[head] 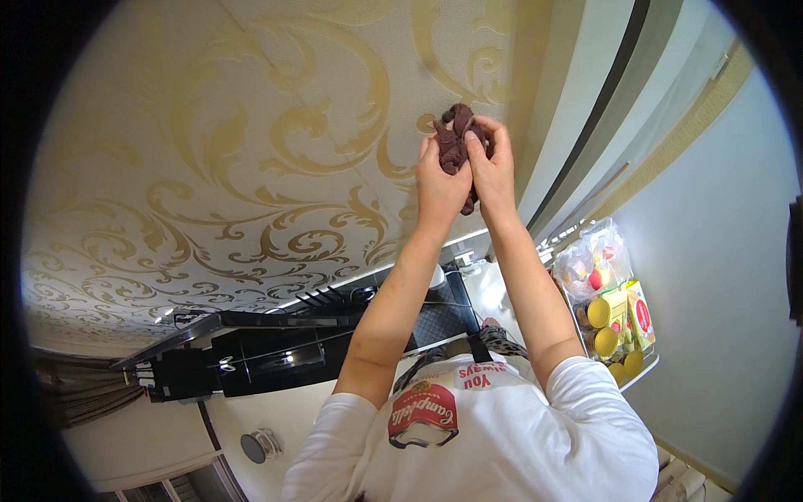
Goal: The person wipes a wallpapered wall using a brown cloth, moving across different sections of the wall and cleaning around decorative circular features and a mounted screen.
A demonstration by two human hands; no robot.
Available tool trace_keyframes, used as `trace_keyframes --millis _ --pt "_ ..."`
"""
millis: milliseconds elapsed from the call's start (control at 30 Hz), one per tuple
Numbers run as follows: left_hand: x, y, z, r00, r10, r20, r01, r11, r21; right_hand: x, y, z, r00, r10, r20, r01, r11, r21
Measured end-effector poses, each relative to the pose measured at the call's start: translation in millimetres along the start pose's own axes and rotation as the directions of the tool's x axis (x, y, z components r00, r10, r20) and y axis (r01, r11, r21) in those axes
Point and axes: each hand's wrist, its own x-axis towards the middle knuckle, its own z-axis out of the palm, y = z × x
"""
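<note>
A dark maroon cloth [453,143] is bunched up and twisted in front of me, held between both hands at arm's length. My left hand [441,191] grips its lower left side, the fingers mostly behind it. On the other side my right hand [492,164] pinches the cloth, with the thumb lying over the front. A short end of the cloth hangs below, between my wrists. Behind the hands rises a wall with gold scroll-patterned wallpaper [326,135]; whether the cloth touches it I cannot tell.
Pale curtain panels [574,119] hang to the right of my hands. Near my right elbow, a rack [641,375] carries yellow-lidded jars [606,342], cartons [640,314] and a clear plastic bag [593,260]. Low on the left stand a flat television [216,327] and a black cabinet [282,361].
</note>
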Motion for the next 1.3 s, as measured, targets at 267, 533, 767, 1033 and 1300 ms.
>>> trace_keyframes --millis 267,533,767,1033,1300 --pt "4.8 43.6 -20.3 0.994 0.094 -0.055 -0.095 0.995 -0.014 -18.0 -59.9 -18.0 0.971 -0.146 0.19 0.189 0.954 -0.233" --pt "62.6 107.3 -21.0 0.752 0.659 -0.001 -0.505 0.577 0.642 -85.6 -219.5 -49.6 0.756 -0.598 0.266 0.46 0.775 0.432" --pt "53.8 101.3 -21.5 0.797 0.589 0.136 -0.524 0.561 0.64 -68.9 -221.1 -56.7 0.43 -0.822 0.374 0.349 0.533 0.77" --pt "83.0 122.7 18.5 0.746 0.623 0.234 -0.581 0.438 0.686 -93.1 -238.9 -60.3 0.638 -0.679 0.363 0.215 0.611 0.762" --pt "111.8 171.7 18.2 0.594 0.796 0.119 -0.622 0.361 0.695 -55.4 -224.9 -80.6 0.613 -0.67 0.417 0.296 0.685 0.666"
